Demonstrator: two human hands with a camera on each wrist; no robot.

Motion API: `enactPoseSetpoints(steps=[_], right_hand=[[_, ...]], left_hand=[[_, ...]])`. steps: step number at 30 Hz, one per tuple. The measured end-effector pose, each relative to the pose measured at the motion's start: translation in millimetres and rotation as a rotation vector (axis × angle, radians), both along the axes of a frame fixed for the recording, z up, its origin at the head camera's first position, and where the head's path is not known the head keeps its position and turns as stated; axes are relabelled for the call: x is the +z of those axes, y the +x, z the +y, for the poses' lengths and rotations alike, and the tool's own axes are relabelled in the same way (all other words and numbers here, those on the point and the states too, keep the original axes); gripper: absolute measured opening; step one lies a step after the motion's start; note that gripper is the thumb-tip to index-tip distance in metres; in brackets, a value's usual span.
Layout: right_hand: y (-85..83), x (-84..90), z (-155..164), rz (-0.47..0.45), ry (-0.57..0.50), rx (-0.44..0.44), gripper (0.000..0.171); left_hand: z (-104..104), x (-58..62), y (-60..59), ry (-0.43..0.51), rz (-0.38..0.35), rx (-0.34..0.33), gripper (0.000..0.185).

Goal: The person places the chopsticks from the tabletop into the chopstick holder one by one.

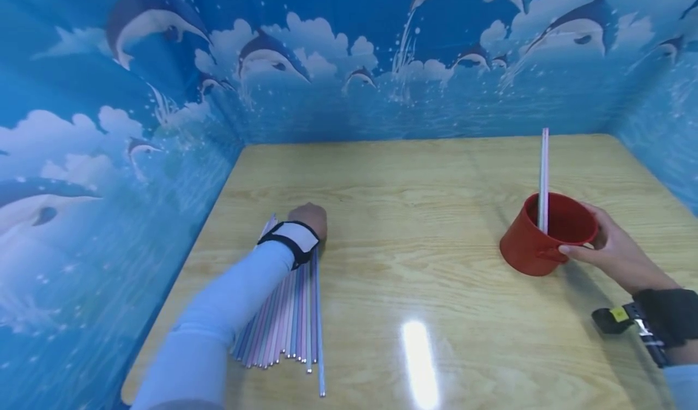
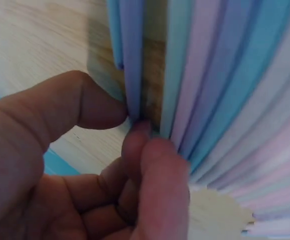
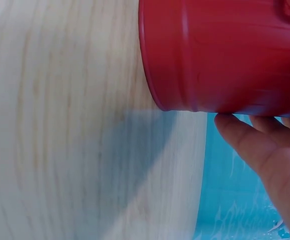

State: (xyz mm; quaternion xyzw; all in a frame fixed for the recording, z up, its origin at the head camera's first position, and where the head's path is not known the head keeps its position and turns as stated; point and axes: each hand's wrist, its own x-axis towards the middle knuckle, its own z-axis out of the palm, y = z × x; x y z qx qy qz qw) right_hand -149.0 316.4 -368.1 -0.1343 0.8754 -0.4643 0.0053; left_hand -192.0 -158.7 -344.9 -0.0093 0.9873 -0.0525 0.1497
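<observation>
A fan of pastel straws (image 1: pixel 289 322) lies on the wooden table (image 1: pixel 425 216) at the left. My left hand (image 1: pixel 311 217) rests at their far end. In the left wrist view its thumb and fingertips (image 2: pixel 142 135) pinch one lilac-blue straw (image 2: pixel 133 55), with the other straws (image 2: pixel 235 100) spread beside it. At the right stands a red cup (image 1: pixel 545 234) with one white straw (image 1: pixel 543 180) upright in it. My right hand (image 1: pixel 611 249) holds the cup by its near side, thumb on the rim. The right wrist view shows the cup's wall (image 3: pixel 225 55) and fingers (image 3: pixel 250 145) against it.
Blue dolphin-print walls (image 1: pixel 136 125) enclose the table on the left, back and right. Bare wood lies between the straws and the cup, with a glare spot (image 1: pixel 418 361) near the front edge.
</observation>
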Motion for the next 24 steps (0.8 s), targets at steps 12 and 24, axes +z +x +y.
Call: enactPoseSetpoints(steps=[12,24], right_hand=[[0.4,-1.4,0.5,0.002,-0.006,-0.004,0.071],[-2.9,-8.4,2.5,0.009,-0.02,-0.007,0.073]], left_hand=[[-2.1,-3.5,-7.0,0.24,0.0,0.104,0.021],[-24.8,-13.6,-26.9,1.015,0.001,0.461,0.02]])
